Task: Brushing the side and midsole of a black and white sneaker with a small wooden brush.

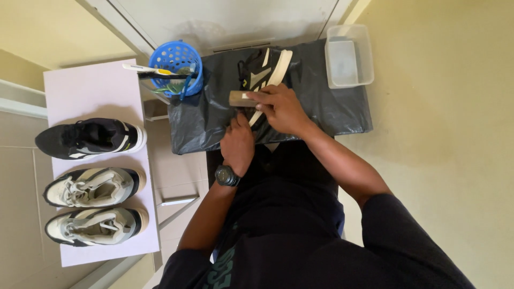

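A black sneaker [263, 68] with a cream sole lies on its side on a black plastic sheet [321, 107]. My right hand [281, 108] is closed on a wooden brush [240, 98] pressed against the shoe's sole edge. My left hand [238, 144], with a black watch on its wrist, grips the near end of the same shoe from below; its fingers are partly hidden under the right hand.
A blue perforated basket [176, 67] with brushes stands left of the sheet. A clear plastic tub [349, 56] sits at the sheet's right end. On a pale board [96, 85] at left lie a black sneaker [91, 138] and two grey-white sneakers [93, 187], [96, 226].
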